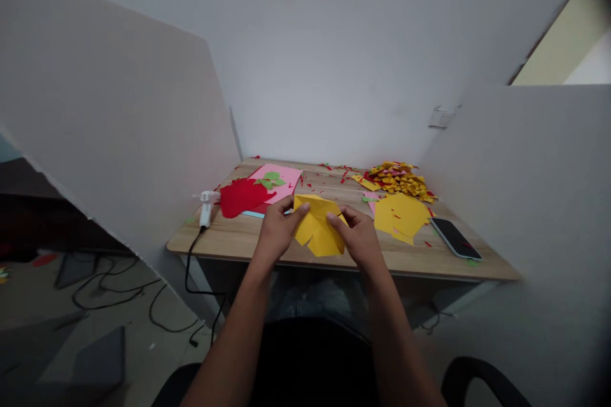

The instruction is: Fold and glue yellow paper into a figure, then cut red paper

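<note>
A piece of yellow paper (321,229) with creases and slits along its lower edge is held up over the front of the desk. My left hand (281,227) pinches its left side, thumb on top. On the right side, my right hand (356,229) grips the same paper between thumb and fingers. More yellow paper (403,213) lies flat on the desk to the right of my right hand. To the left of my left hand are a red cut shape (243,196) and pink paper (286,177) with green pieces (272,179) on it.
On the wooden desk (229,241) are a white glue gun (207,208) with a black cord at left, a phone (456,238) at right and a yellow paper heap (398,178) at the back right. White partitions (143,108) flank the desk.
</note>
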Motion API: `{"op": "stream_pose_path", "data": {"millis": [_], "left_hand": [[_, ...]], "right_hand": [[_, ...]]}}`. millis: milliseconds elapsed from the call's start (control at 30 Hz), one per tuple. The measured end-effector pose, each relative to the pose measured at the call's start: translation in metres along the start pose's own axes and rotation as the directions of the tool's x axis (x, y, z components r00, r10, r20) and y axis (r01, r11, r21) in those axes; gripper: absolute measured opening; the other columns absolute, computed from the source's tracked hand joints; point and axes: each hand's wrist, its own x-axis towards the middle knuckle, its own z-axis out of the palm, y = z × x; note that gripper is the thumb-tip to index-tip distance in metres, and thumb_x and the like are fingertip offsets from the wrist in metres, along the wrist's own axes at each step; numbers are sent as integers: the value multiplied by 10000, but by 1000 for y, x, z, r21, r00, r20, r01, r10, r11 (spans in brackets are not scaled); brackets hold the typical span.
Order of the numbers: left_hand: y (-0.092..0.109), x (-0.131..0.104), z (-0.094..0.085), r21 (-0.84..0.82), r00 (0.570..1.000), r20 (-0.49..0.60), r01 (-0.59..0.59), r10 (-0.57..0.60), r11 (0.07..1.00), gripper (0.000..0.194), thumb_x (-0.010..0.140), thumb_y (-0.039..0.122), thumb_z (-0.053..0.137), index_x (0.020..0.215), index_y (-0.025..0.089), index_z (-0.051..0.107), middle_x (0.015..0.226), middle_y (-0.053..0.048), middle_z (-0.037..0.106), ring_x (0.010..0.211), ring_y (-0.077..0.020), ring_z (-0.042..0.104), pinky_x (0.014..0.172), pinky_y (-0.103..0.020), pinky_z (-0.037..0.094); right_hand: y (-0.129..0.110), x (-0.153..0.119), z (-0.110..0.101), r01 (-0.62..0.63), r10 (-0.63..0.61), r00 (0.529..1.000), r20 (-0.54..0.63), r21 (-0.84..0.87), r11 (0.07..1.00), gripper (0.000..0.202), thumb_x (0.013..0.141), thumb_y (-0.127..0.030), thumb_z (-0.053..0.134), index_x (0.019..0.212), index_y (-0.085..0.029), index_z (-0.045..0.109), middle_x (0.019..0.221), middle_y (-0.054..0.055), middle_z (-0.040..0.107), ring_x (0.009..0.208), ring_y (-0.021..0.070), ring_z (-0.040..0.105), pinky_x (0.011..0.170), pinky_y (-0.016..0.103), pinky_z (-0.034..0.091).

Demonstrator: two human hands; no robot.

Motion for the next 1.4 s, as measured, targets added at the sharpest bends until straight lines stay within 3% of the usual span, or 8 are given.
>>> {"op": "stream_pose_path", "data": {"millis": [233, 400, 600, 767, 933, 1100, 1300, 1400], "left_hand": [[0, -3, 0, -14, 995, 90, -35, 37, 999, 405, 788, 490, 736, 996, 144, 701, 882, -44, 721, 737, -142, 646, 646, -213, 510], [8, -7, 2, -65, 992, 98, -67, 73, 996, 412, 768, 474, 753, 1023, 157, 687, 952, -52, 719, 803, -161, 651, 705, -227, 516], [8, -12, 4, 22, 987, 160, 0, -4, 1000, 395, 752, 521, 746, 840, 139, 697, 772, -15, 675, 680, -136, 597, 627, -219, 480], [1, -9, 5, 129, 964, 258, 36, -69, 991, 376, 723, 474, 780, 888, 145, 704, 827, -27, 689, 723, -158, 624, 637, -237, 490], [4, -5, 1, 10, 987, 152, 44, -45, 999, 410, 662, 412, 832, 936, 153, 670, 891, -24, 666, 757, -144, 632, 677, -239, 519], [-2, 0, -3, -35, 999, 33, -6, 7, 999, 421, 627, 314, 855, 968, 166, 655, 927, -21, 664, 780, -133, 629, 688, -227, 520], [-13, 14, 3, 84, 993, -28, -112, 115, 990, 456, 653, 308, 830, 1044, 194, 626, 922, -25, 658, 817, -162, 646, 698, -254, 531], [-18, 23, 5, 173, 977, -37, -199, 208, 965, 379, 686, 279, 813, 999, 195, 616, 871, -10, 639, 787, -156, 634, 695, -260, 520]], "right_hand": [[-6, -2, 2, -9, 10, 996, -85, 4, 1000, 301, 707, -471, 771, 741, -192, 663, 731, 16, 689, 636, 176, 622, 578, 271, 507], [-12, -7, 3, -6, 8, 996, -87, 33, 999, 310, 723, -487, 756, 765, -194, 663, 740, 11, 677, 639, 170, 608, 590, 269, 506], [-9, -6, 3, 88, -89, 995, -37, -40, 995, 411, 822, -548, 645, 633, -185, 616, 632, -10, 579, 605, 133, 524, 567, 238, 427], [-2, -2, 10, -38, 43, 999, -20, 183, 982, 351, 664, -487, 818, 797, -196, 672, 713, -13, 667, 638, 145, 596, 617, 251, 500], [5, 0, 12, -29, 62, 993, -103, 294, 956, 325, 658, -441, 832, 811, -213, 658, 763, -10, 705, 632, 148, 631, 627, 270, 535], [8, 3, 8, -30, 62, 989, -131, 237, 971, 322, 664, -456, 816, 774, -215, 633, 739, -7, 697, 626, 144, 624, 611, 263, 524], [18, 16, 4, -5, 19, 997, -70, 196, 981, 347, 700, -416, 789, 950, -227, 641, 721, -26, 655, 668, 143, 614, 642, 255, 503], [27, 27, -2, 71, -67, 997, -47, 98, 993, 222, 736, -344, 770, 874, -226, 644, 749, -19, 647, 695, 146, 606, 693, 281, 506]]}}
